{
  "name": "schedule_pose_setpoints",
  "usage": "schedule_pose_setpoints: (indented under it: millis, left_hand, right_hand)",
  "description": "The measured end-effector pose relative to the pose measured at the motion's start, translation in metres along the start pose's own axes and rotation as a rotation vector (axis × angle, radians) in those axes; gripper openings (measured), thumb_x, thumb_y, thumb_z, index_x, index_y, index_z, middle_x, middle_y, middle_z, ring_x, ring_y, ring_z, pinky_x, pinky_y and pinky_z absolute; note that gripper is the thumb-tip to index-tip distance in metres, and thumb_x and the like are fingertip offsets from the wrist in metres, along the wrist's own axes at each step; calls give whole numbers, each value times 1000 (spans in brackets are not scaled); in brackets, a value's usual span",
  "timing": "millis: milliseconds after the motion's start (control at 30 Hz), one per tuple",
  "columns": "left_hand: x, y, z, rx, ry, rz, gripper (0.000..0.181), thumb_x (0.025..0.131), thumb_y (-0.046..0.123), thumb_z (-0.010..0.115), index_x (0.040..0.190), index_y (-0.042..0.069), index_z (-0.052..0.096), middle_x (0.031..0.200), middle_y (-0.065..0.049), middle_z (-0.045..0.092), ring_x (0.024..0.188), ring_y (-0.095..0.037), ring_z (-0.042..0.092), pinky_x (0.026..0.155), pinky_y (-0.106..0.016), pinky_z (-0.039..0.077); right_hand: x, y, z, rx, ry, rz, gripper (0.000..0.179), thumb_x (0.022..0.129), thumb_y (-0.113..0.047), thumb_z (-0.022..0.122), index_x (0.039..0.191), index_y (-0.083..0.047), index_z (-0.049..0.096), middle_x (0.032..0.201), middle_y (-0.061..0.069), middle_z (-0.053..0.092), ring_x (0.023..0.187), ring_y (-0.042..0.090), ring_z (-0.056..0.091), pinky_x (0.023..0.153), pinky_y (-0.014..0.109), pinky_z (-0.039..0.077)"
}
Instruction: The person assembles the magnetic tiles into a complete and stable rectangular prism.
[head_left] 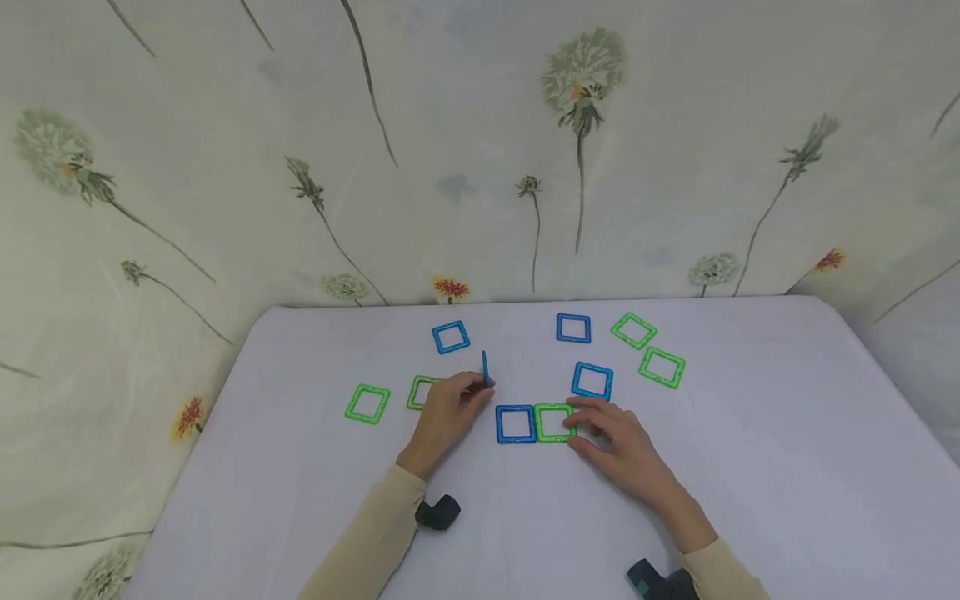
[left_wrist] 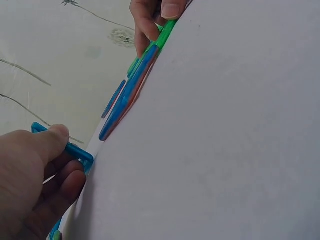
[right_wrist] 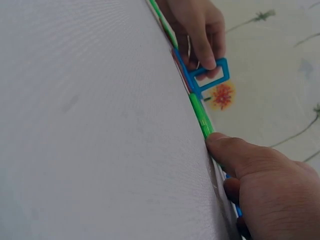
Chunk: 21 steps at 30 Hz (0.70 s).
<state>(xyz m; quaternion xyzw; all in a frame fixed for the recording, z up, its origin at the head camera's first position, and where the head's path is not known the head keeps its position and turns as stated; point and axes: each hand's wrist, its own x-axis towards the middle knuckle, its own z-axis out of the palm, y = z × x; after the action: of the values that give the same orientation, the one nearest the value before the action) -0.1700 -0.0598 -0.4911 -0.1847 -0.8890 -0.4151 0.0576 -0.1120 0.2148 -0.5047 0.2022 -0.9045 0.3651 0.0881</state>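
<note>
My left hand (head_left: 447, 414) pinches a blue square magnetic tile (head_left: 485, 368) between thumb and fingers. Seen from the head, that tile is upright and edge-on; the right wrist view shows its open frame (right_wrist: 226, 70). Just right of it, a second blue tile (head_left: 516, 441) lies flat on the table, side by side with a green square tile (head_left: 553, 440), their edges meeting. My right hand (head_left: 626, 450) grips the green tile's right side, thumb at the near corner and fingers at the far one.
Farther back on the white table (head_left: 750, 433) lie two blue tiles (head_left: 573, 340) and two green tiles (head_left: 658, 380) on the right. Toward the left are a blue tile (head_left: 455, 347), a green tile (head_left: 362, 418) and another green tile (head_left: 413, 392) partly behind my left hand.
</note>
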Motion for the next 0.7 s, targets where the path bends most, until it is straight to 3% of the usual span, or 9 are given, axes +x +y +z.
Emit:
schedule_pose_setpoints:
  millis: [700]
  left_hand:
    - [-12, -1, -2, 18, -29, 52, 18, 89, 21, 65, 107, 17, 66, 104, 5, 70, 98, -5, 63, 86, -19, 51]
  right_hand:
    - [0, -1, 0, 11, 1, -4, 26, 81, -19, 74, 104, -27, 65, 131, -2, 58, 89, 4, 54, 74, 24, 28]
